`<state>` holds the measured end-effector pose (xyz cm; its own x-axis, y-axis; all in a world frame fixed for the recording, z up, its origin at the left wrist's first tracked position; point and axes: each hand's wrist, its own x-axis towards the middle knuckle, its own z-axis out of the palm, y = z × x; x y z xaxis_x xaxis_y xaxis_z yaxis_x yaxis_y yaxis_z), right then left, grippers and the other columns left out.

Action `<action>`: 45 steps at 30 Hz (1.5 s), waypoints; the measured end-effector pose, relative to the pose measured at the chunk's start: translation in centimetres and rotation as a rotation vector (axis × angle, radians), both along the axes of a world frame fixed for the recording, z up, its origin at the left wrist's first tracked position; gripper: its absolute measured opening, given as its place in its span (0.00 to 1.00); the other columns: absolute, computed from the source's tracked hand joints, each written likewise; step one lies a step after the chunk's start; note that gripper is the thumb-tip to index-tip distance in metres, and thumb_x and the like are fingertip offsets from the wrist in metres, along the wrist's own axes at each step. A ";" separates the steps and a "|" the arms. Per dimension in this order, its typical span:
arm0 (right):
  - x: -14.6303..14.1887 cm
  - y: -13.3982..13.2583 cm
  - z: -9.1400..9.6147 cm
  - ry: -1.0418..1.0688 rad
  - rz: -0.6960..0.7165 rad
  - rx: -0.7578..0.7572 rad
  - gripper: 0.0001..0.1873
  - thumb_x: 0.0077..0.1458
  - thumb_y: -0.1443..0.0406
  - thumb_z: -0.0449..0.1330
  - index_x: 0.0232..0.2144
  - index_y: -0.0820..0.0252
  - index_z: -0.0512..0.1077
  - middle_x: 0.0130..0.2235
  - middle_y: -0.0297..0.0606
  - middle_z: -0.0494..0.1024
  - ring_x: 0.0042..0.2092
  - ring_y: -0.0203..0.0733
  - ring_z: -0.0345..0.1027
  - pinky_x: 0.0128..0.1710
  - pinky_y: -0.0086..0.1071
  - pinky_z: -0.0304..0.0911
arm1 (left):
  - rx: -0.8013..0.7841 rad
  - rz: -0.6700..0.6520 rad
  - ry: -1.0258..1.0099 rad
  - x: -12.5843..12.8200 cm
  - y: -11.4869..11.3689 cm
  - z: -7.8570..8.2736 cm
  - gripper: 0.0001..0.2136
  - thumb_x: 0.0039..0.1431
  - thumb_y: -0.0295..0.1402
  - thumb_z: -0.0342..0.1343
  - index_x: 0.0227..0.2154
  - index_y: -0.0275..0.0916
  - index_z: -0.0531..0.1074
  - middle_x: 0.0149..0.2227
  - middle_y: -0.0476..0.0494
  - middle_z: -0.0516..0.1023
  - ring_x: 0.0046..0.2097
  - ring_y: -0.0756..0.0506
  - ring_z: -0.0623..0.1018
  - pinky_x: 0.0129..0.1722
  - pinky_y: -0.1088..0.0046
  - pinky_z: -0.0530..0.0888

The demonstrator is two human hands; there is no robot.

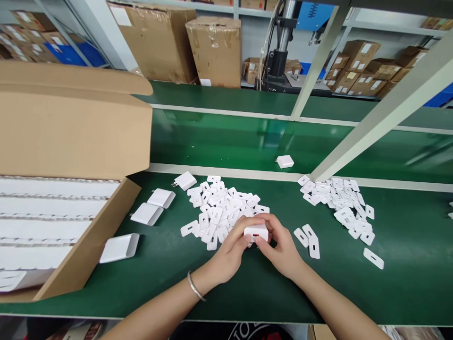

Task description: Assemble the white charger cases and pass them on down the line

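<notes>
Both my hands meet at the middle of the green table (406, 264), closed around one white charger block (256, 232). My left hand (230, 252), with a silver bracelet on its wrist, grips the block's left side. My right hand (281, 248) pinches its right side and top. A heap of small white plastic plates (221, 210) lies just behind and left of my hands. A second heap of the same plates (338, 198) spreads out to the right.
A large open cardboard box (71, 137) with rows of white parts fills the left. Loose white charger shells (155, 205) lie beside it, another (119, 248) nearer me. One charger (285, 161) sits on the green belt behind. A slanted white frame post (382, 113) rises at right.
</notes>
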<state>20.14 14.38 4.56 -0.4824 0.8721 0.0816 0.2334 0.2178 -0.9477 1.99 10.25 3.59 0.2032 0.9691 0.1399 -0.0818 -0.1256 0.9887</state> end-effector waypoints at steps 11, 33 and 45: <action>0.7 -0.3 0.6 0.005 0.073 0.266 0.24 0.60 0.51 0.67 0.54 0.52 0.69 0.37 0.35 0.77 0.31 0.40 0.67 0.31 0.35 0.65 | 0.497 0.037 0.184 -0.7 0.0 0.5 0.20 0.79 0.45 0.41 0.61 0.51 0.73 0.43 0.42 0.69 0.42 0.44 0.72 0.40 0.67 0.72; 0.7 0.9 -0.6 -0.189 -0.050 0.799 0.23 0.66 0.60 0.64 0.60 0.50 0.65 0.44 0.43 0.75 0.42 0.51 0.73 0.37 0.44 0.74 | 0.087 -0.037 0.090 -0.7 0.8 -0.5 0.27 0.73 0.41 0.54 0.69 0.45 0.56 0.62 0.35 0.70 0.58 0.38 0.75 0.59 0.55 0.74; 1.6 2.7 -0.8 -0.181 -0.120 0.693 0.22 0.63 0.56 0.64 0.56 0.55 0.68 0.44 0.44 0.75 0.40 0.51 0.73 0.44 0.49 0.72 | 0.354 0.653 0.466 -9.5 -1.9 5.7 0.20 0.62 0.27 0.60 0.56 0.44 0.68 0.56 0.38 0.71 0.58 0.38 0.74 0.55 0.60 0.76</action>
